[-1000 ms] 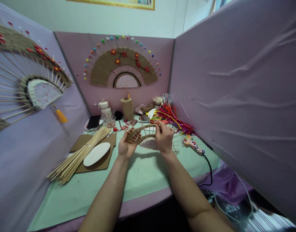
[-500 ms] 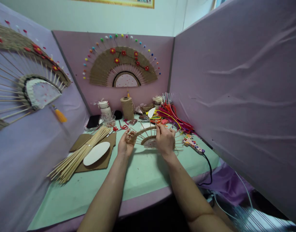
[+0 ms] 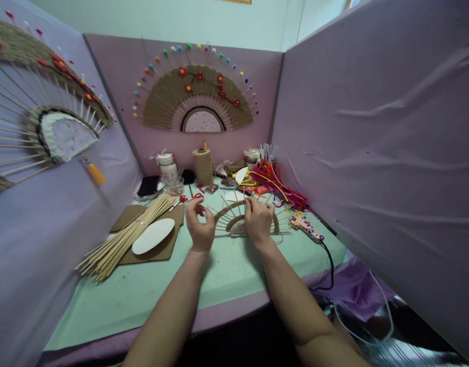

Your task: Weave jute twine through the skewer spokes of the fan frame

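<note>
Hold the stick fan (image 3: 237, 227) steady at the centre of the frame, with the right hand (image 3: 259, 219) pinched on its upper band (image 3: 227, 209). Support from just left with the left hand (image 3: 201, 227), loosely curled; cannot tell whether around anything. Best to press lightly, avoiding bending the thin sticks (image 3: 285, 233) poking out right.

Fan frame (image 3: 238, 226): before us, on the table (image 3: 234, 272)
Cardboard (image 3: 166, 248): at our left, partly under the stick bundle (image 3: 122, 239) and oval card (image 3: 154, 236)
Glue gun (image 3: 307, 227): right of the frame
Twine spool (image 3: 203, 167): behind the frame, right of the bottle (image 3: 167, 166)
</note>
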`<state>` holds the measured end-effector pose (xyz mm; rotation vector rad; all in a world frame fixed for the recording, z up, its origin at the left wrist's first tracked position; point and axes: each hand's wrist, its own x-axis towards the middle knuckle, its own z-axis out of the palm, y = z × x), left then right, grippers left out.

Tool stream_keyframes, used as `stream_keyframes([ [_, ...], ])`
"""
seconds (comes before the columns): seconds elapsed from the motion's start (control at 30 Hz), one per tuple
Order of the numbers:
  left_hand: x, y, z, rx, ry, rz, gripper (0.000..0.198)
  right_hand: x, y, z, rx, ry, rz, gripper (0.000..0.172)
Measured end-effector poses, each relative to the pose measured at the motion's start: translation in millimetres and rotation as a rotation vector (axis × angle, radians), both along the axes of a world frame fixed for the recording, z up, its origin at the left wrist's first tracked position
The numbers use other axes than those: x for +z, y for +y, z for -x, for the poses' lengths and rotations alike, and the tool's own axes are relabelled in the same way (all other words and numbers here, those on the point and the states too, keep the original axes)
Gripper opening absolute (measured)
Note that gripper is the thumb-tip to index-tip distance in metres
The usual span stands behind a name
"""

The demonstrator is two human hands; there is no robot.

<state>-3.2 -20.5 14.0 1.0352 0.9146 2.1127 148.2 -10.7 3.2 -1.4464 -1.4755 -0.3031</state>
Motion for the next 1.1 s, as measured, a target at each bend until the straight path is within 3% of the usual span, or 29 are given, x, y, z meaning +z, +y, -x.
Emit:
stream_keyframes([
  [0.1, -10.4, -11.0, -20.2, -0.313, -0.037, 0.092, 0.041, -0.6, -2.7, 2.3, 0.022, -0.004, -0.016, 0.026],
  [0.17, -18.3, -14.1, -29.5, -0.394, -0.001, 0.1, 0.052, -1.5, -4.1, 3.9, 0.04, -0.01, -0.025, 0.026],
  [0.33, -27.5, -12.6, -34.8, -0.218, 0.05, 0.026, 0.044, -5.8, -4.1, 5.9, 0.064, 0.005, -0.066, 0.023],
  [0.47, -25.7, -9.3, -32.2, -0.15, 0.187, 0.101, 0.046, -7.9, -4.3, 6.9, 0.084, -0.002, -0.093, 0.024],
  [0.63, -23.4, -8.5, -30.4, -0.183, 0.385, 0.166, 0.056, -7.6, -6.8, 8.1, 0.101, -0.008, -0.112, 0.026],
  [0.97, -14.2, -9.2, -31.2, -0.457, 0.137, 0.168, 0.074, -8.3, -10.7, 13.9, 0.142, -0.01, -0.147, 0.024],
  [1.1, -9.8, -9.7, -29.8, -0.474, 0.06, 0.18, 0.082, -8.9, -13.6, 17.5, 0.19, -0.022, -0.167, 0.022],
])
